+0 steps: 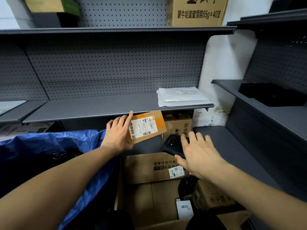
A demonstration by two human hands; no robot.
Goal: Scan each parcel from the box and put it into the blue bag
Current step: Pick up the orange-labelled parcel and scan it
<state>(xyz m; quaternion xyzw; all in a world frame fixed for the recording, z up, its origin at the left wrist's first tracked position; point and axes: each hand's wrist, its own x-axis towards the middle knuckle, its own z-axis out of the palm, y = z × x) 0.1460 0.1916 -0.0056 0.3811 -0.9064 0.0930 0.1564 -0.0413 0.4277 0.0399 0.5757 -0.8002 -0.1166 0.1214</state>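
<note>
Tilting up-right lengthwise, the parcel (147,127) faces the scanner (174,145).

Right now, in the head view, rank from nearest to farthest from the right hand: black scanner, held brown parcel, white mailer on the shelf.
1. black scanner: in the right hand.
2. brown parcel: to its left, in the left hand.
3. white mailer: above, on the shelf.

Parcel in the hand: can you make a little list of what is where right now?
left hand: holds the small brown parcel, label facing the camera
right hand: fingers curled around the black scanner
blue bag: open, below the left arm
box: on the floor, more parcels inside
shelf: white flat packet lying on it
</note>
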